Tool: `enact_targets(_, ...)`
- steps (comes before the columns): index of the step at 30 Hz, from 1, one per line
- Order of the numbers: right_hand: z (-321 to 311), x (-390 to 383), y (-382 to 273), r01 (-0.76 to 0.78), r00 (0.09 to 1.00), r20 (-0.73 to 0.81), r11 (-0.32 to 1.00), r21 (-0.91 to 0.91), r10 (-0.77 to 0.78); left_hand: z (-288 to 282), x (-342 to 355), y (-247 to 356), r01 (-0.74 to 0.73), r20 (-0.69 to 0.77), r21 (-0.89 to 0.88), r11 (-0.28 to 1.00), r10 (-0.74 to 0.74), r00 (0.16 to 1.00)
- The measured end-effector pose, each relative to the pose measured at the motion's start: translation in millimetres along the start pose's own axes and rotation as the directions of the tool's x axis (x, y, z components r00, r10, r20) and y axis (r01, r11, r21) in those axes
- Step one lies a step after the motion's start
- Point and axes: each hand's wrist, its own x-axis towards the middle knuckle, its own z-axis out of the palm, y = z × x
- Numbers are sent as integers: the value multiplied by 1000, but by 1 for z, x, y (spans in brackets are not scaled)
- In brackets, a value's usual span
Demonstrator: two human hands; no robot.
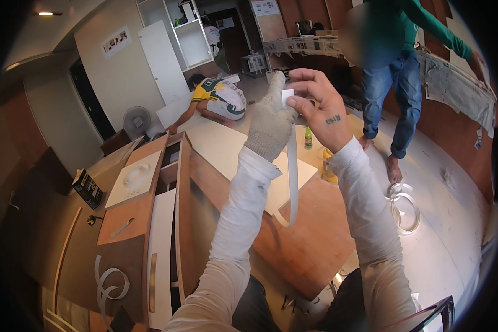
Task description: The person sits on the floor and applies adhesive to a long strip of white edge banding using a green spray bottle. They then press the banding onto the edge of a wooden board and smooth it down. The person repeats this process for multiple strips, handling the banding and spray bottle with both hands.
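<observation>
My left hand [271, 119], in a grey knitted glove, is raised in front of me and closed on a white edge-banding strip [293, 180]. The strip hangs down from the hands and curls at its lower end over a white panel. My bare right hand [319, 108] pinches the strip's upper end between thumb and fingers, right beside the glove. Below the hands lies the white panel [218, 157] on a brown wooden board [310, 238].
At left, a wooden cabinet frame [182, 221] stands beside a bench with a cutter knife [123, 227], a black can [87, 188] and coiled strips [113, 282]. A crouching person [218, 99] is ahead; another person [393, 83] stands at right near strip coils [405, 213]. A green bottle [308, 136] stands ahead.
</observation>
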Motion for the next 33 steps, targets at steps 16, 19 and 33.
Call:
enact_targets(16, 11, -8, -8, -26, 996, -78, 964, 265, 48, 6, -3, -16, 516, 214, -510, 688, -480, 851)
enact_targets(19, 10, -7, -13, -57, 994, -64, 928, 369, 86, 5, -2, -23, 435, 239, -431, 790, -365, 900)
enact_targets(33, -57, 15, -105, 515, 818, -486, 768, 381, -307, 22, -8, -104, 597, 379, -584, 550, -466, 799)
